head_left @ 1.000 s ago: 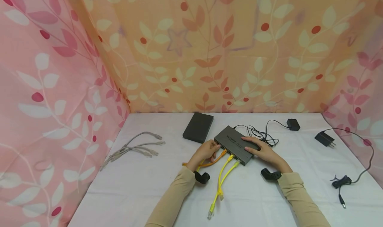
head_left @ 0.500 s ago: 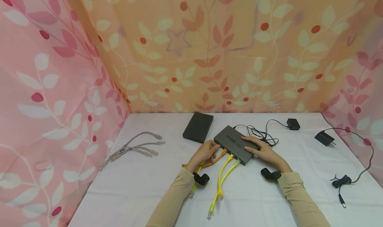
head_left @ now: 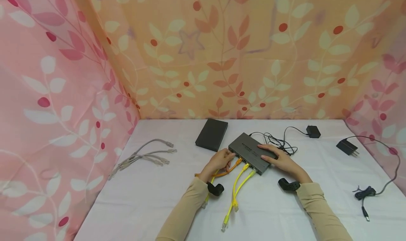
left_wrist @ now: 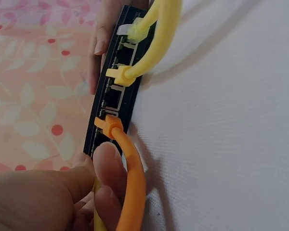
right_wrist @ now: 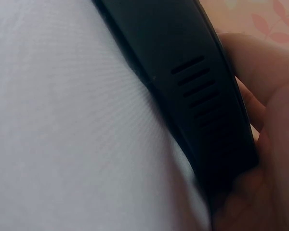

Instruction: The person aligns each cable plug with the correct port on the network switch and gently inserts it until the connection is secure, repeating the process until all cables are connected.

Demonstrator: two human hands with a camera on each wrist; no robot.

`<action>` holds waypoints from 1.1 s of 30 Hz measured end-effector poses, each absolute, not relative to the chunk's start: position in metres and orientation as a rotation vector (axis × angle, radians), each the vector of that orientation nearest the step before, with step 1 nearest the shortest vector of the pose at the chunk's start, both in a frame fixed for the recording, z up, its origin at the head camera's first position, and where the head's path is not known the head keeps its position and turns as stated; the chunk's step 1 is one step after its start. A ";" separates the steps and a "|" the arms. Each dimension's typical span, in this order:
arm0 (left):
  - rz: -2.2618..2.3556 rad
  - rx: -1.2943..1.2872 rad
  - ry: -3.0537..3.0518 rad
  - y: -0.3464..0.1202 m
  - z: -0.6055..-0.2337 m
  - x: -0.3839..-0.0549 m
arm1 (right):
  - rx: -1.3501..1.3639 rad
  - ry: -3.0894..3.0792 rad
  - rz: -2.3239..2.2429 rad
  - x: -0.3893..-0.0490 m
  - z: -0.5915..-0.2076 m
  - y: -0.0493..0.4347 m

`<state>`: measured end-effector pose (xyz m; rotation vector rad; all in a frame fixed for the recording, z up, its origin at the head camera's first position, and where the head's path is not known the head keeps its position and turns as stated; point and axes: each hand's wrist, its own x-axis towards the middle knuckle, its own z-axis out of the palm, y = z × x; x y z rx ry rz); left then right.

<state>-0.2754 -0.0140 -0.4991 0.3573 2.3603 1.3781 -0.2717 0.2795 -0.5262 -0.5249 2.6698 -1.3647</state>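
The switch (head_left: 250,151) is held at its right end by the right hand (head_left: 283,162); at the left, the left hand (head_left: 220,160) pinches a yellow cable (left_wrist: 100,222) (plug hidden). The orange cable (left_wrist: 136,178) crowds those fingers, so a crooked push could jam the plug. Just left of the switch lies the black box (head_left: 211,134).

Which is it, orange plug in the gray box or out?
In. The left wrist view shows the orange plug pushed into the gray box, its wire leading away. Whether it clicked, I cannot tell.
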 end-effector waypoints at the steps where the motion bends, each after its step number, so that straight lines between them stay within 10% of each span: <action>1: 1.348 0.367 2.390 -0.013 -0.499 -0.275 | -0.527 2.667 -1.367 -0.272 -0.526 0.279; 33: 1.651 0.272 2.091 -0.007 -0.505 -0.285 | -0.586 2.610 -1.415 -0.273 -0.523 0.283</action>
